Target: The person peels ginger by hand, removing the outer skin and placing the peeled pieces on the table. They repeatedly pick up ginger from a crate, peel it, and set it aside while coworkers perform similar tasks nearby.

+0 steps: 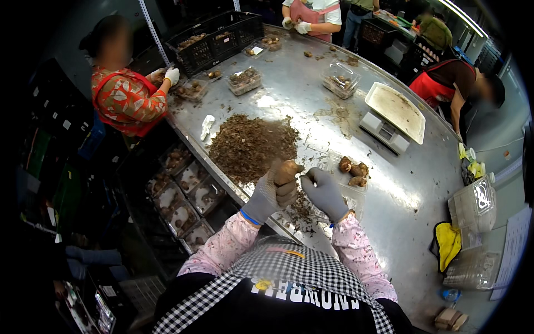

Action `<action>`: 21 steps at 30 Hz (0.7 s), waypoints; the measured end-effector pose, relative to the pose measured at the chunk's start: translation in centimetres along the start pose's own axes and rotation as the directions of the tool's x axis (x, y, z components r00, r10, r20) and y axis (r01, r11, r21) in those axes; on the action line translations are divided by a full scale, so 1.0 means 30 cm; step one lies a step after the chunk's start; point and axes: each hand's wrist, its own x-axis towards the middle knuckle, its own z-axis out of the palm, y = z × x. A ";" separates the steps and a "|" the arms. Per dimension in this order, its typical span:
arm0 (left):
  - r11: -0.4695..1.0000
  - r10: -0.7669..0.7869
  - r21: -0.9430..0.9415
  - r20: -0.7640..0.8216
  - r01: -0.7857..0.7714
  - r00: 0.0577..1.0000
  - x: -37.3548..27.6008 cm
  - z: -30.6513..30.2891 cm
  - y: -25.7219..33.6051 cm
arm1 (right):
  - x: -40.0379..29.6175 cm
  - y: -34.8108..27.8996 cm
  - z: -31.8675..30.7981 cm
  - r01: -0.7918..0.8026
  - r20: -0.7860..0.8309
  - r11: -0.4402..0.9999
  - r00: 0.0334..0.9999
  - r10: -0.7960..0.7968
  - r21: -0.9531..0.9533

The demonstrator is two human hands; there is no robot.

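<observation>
My left hand (267, 197), in a grey glove, grips a brown root vegetable (286, 172) that looks like a small taro. Just right of it is my right hand (326, 195), also gloved in grey, its thumb and fingers curled together near the vegetable's tip. Whether anything is pinched there cannot be made out. Beyond both hands spreads a large heap of brown husk scraps (252, 144) on the metal table (388, 234). Several more of these vegetables (354, 170) sit in an open clear plastic box behind my right hand. Loose scraps (304, 208) lie beneath my hands.
A scale with a white tray (396, 112) stands at the right. Filled clear boxes (244, 80) and a black crate (217, 41) are farther back. Below the left table edge are packed boxes (179, 215). A yellow cloth (447, 246) lies right; co-workers stand around the table.
</observation>
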 end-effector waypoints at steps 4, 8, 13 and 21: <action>1.000 0.022 -0.010 -0.103 -0.024 0.994 -0.013 0.036 0.006 | 0.009 0.026 0.016 0.035 -0.086 0.995 0.996 -0.027 0.098; 0.970 0.112 0.243 -0.463 0.004 0.879 0.004 0.065 -0.019 | 0.009 -0.087 -0.018 0.017 0.052 0.998 0.999 -0.014 -0.062; 0.995 -0.099 0.035 0.156 0.094 0.983 -0.028 -0.036 0.038 | 0.011 -0.015 0.006 0.120 0.064 0.992 0.991 -0.116 -0.049; 0.532 0.336 0.844 -0.143 -0.063 0.931 -0.029 0.072 0.025 | -0.012 -0.055 -0.054 -0.339 0.254 0.878 0.931 0.262 0.338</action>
